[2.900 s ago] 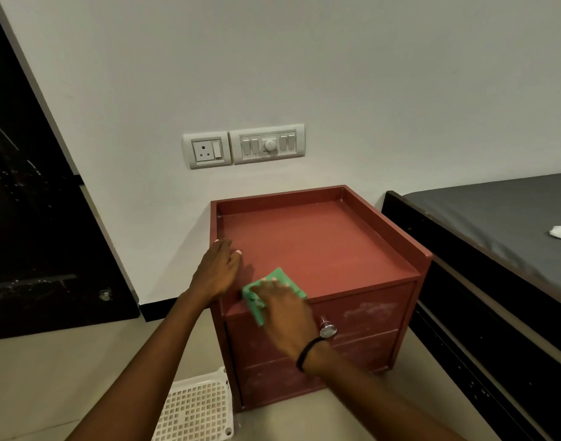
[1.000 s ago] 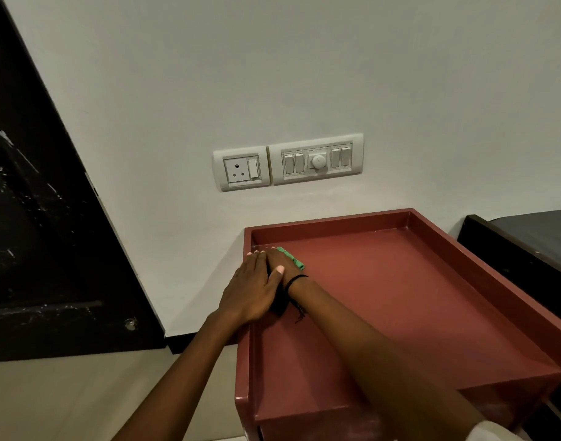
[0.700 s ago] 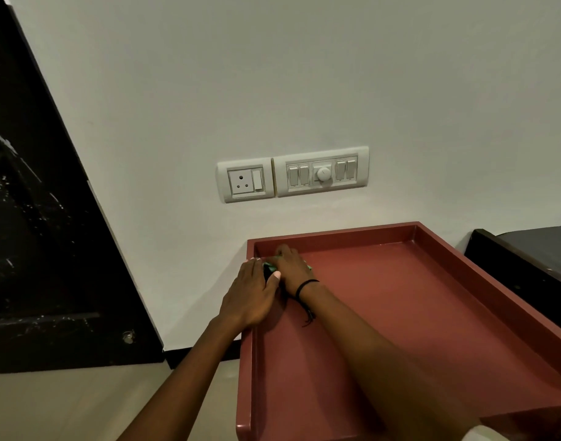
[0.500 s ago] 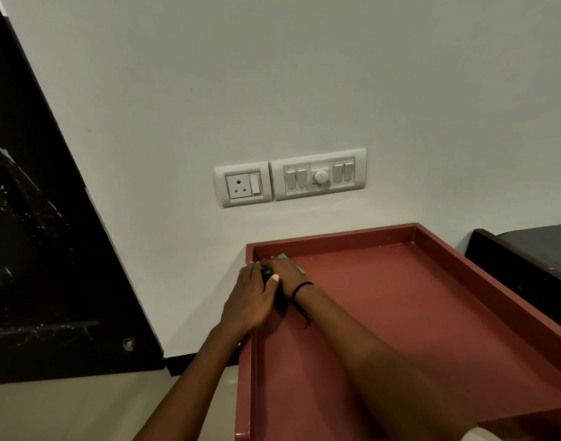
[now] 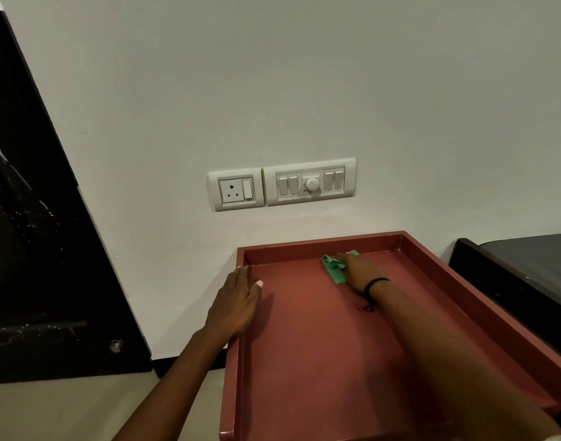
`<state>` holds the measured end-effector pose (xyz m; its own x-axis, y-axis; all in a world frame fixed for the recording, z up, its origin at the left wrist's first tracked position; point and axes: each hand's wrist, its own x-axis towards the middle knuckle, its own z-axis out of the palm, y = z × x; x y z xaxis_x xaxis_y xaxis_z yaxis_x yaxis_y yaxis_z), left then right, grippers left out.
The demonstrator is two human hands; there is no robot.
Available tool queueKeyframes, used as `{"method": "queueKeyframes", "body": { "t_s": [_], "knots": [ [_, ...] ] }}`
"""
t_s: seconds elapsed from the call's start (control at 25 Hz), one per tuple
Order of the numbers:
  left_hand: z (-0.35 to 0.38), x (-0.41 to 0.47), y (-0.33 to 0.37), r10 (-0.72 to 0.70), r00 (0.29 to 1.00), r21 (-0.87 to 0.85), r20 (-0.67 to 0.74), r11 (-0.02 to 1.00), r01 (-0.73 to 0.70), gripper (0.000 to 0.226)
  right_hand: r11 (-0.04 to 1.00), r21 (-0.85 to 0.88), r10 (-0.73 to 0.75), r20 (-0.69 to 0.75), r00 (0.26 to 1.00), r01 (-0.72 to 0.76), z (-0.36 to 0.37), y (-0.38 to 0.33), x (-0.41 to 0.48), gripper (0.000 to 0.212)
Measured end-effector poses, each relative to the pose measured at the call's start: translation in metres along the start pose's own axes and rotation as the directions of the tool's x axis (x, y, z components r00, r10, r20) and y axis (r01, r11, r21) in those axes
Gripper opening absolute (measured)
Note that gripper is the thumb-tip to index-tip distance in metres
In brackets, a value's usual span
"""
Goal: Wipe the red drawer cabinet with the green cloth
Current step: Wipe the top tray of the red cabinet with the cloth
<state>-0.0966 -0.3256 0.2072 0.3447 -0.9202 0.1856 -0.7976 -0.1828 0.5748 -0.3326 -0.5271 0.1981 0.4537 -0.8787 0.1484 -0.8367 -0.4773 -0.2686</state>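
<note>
The red drawer cabinet (image 5: 308, 354) fills the lower middle; only its recessed top with a raised rim shows, its drawers out of sight. My right hand (image 5: 359, 272) presses the bunched green cloth (image 5: 334, 268) onto the top close to the back rim, near the middle. A black band circles that wrist. My left hand (image 5: 236, 305) lies flat, fingers together, on the left rim near the back left corner, holding nothing.
A white wall stands right behind the cabinet, with a socket plate (image 5: 236, 190) and a switch panel (image 5: 310, 183) above it. A black door (image 5: 34, 249) is on the left. A dark bed frame (image 5: 514, 281) sits close on the right.
My right hand has slid the green cloth rightward along the back rim, from the back left corner to about the middle. My left hand stays on the left rim.
</note>
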Motion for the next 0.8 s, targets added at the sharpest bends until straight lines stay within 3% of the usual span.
{"method": "queueKeyframes", "body": {
  "t_s": [0.16,0.36,0.56,0.8],
  "knots": [
    [0.002,0.001,-0.002,-0.021,1.000,-0.040,-0.010,0.999,0.021,0.061,0.981,-0.057,0.181,-0.051,0.982,-0.184,-0.026,0.082,-0.017,0.041],
    [0.006,0.003,-0.003,-0.031,0.999,-0.086,-0.027,0.996,0.029,0.060,0.971,-0.058,0.228,-0.054,0.972,-0.231,-0.024,0.071,-0.009,0.038],
    [0.007,0.007,-0.004,-0.048,0.998,-0.070,-0.028,0.997,0.046,0.061,0.995,-0.077,0.056,-0.062,0.997,-0.060,-0.007,-0.013,-0.005,0.033],
    [0.005,0.005,0.000,-0.026,0.998,-0.060,-0.054,0.998,0.023,0.060,0.987,0.088,-0.136,-0.015,0.991,0.137,0.034,-0.126,-0.025,0.032]
  ]
}}
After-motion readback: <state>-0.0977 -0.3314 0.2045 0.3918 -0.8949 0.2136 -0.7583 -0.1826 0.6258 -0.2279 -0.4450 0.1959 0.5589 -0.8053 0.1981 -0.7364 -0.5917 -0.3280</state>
